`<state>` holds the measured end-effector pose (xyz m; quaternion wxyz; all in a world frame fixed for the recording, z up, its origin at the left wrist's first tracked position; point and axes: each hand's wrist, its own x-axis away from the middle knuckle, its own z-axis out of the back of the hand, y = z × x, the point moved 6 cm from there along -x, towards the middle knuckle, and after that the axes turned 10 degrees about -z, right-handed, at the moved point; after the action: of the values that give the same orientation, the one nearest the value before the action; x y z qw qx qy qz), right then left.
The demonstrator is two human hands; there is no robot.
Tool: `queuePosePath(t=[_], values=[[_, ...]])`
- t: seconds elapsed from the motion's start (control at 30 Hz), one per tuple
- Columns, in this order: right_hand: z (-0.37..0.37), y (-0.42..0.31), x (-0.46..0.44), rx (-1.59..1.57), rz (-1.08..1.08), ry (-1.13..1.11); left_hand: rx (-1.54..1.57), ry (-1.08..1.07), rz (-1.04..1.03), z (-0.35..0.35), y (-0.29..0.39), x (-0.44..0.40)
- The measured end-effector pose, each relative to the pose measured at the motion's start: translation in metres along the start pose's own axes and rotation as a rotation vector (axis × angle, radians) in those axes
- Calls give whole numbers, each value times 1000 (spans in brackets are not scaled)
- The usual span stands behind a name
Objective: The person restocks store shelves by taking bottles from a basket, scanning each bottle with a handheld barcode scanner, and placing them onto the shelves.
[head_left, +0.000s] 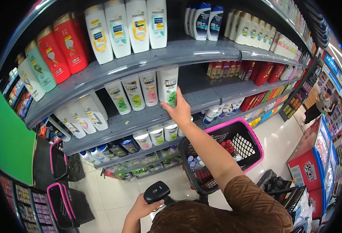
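My right hand (180, 108) reaches up to the middle shelf, its fingers around the lower part of a white CLEAR shampoo bottle (167, 82) with a green picture on its label. The bottle stands upright at the right end of a short row of similar bottles, beside one with a pink label (149, 88). Low in front of my body, my left hand (140, 207) is closed on a black handheld barcode scanner (157, 192). Part of the scanner's handle is hidden by my fingers and my brown sleeve.
A pink-rimmed black basket (259, 149) with several bottles inside stands under my right arm. White Pantene bottles (135, 26) and red bottles (70, 43) fill the upper shelf. More pink-handled baskets (62, 206) are at lower left. A person (323, 103) is in the aisle at right.
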<state>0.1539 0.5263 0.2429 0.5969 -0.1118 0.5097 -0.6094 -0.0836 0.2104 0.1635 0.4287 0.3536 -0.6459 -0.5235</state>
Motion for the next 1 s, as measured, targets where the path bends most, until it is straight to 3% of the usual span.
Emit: queuePosePath(t=[0.4, 1.0], values=[[-2, 5, -4, 14, 76, -20, -105, -80, -41, -57, -5, -26], [-6, 6, -5, 58, 76, -57, -70, -42, -17, -44, -14, -14]])
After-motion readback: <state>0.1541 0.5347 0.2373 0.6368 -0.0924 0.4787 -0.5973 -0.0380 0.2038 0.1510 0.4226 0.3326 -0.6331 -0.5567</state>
